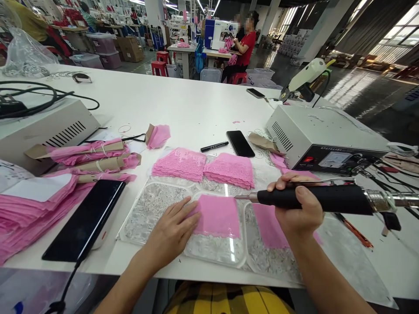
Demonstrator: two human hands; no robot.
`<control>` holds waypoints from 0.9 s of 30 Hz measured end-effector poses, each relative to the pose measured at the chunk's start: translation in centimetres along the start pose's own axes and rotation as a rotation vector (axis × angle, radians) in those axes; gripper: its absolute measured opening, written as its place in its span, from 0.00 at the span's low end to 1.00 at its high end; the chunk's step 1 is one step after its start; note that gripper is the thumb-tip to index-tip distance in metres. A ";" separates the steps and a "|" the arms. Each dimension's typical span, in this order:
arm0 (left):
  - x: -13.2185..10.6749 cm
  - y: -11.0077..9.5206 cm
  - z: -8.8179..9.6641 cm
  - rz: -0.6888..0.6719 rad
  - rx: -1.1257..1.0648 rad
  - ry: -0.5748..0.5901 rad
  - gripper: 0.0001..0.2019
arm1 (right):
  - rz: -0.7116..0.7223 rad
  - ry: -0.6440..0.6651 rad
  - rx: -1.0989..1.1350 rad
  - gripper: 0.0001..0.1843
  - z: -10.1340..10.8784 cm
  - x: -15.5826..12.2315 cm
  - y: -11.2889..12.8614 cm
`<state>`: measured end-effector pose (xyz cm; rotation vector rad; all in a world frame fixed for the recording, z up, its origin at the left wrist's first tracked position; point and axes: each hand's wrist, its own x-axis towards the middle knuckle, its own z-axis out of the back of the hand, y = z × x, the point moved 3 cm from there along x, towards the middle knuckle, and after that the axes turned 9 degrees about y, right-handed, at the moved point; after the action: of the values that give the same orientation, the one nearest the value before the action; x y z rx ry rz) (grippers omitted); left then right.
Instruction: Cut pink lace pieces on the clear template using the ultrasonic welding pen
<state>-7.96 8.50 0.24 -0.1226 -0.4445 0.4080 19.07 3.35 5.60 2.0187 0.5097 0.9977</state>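
My left hand (172,229) lies flat with fingers spread on the left edge of a pink fabric piece (218,216), which rests on a clear plastic template (214,253). My right hand (296,205) is wrapped around the black handle of a cutting tool (327,198), held level, its metal tip at the fabric's upper right corner. Another pink piece (268,226) lies under my right wrist. Two stacks of pink lace (203,165) sit just beyond the template.
A grey control box (324,139) stands at right, another (49,126) at left. A dark tablet (87,218), pink fabric bundles (94,157), a phone (240,144) and a pen (214,146) lie around. A glue gun (304,78) rests behind. A person in red sits far back.
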 end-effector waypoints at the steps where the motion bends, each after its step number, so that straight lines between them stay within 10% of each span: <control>1: 0.0 0.0 0.0 0.003 0.001 0.004 0.13 | 0.000 0.009 -0.001 0.04 -0.1 0.0 -0.1; 27: -0.1 -0.5 0.5 -0.014 -0.056 0.002 0.11 | -0.031 0.065 0.019 0.06 1.5 -0.6 0.8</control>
<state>-8.14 8.04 0.76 -0.1743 -0.4548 0.3819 19.89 1.76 5.37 1.9943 0.5857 1.0458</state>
